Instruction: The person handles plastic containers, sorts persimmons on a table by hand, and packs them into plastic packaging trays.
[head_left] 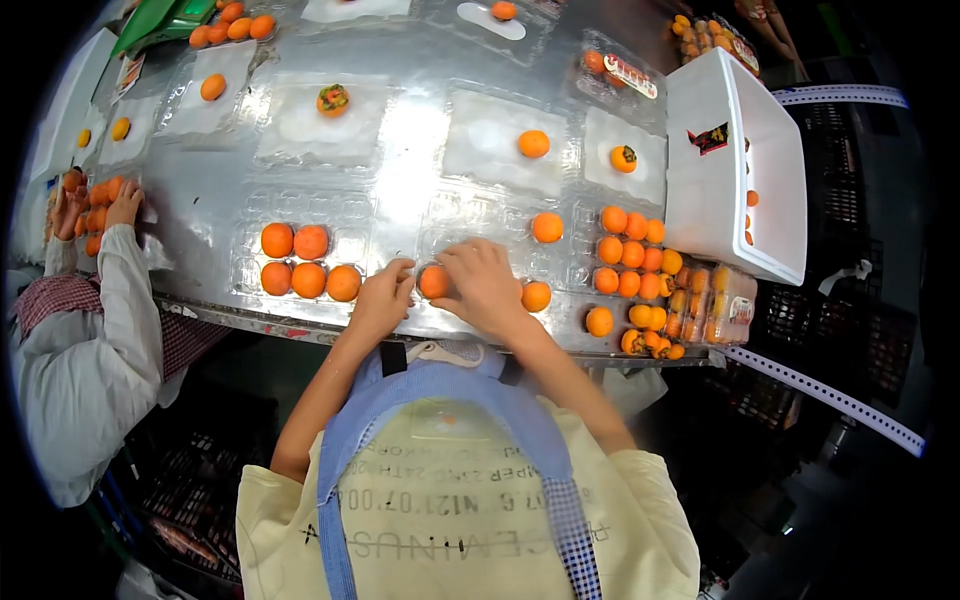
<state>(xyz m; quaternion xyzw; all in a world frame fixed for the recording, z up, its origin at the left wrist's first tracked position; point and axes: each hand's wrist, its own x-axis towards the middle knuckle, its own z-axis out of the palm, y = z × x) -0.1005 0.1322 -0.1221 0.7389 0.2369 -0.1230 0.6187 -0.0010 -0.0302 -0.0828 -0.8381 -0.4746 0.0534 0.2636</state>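
My right hand [482, 285] curls around an orange persimmon [434, 281] at the front of a clear plastic tray [432, 236]. My left hand [383, 298] is just left of that fruit, fingers partly spread and nothing seen in them. Beside my left hand, another clear tray [335, 208] holds several persimmons, with one persimmon [344, 283] nearest my fingers. To the right of my right hand lie a persimmon [536, 296] at the front and another persimmon [547, 227] behind it.
Several persimmons [632, 254] fill a tray on the right, near stacked clear packs [733, 305]. A white foam box [690, 180] stands on its side behind them. Single persimmons sit on lined trays [280, 150] farther back. A co-worker's hand [124, 203] handles fruit at left.
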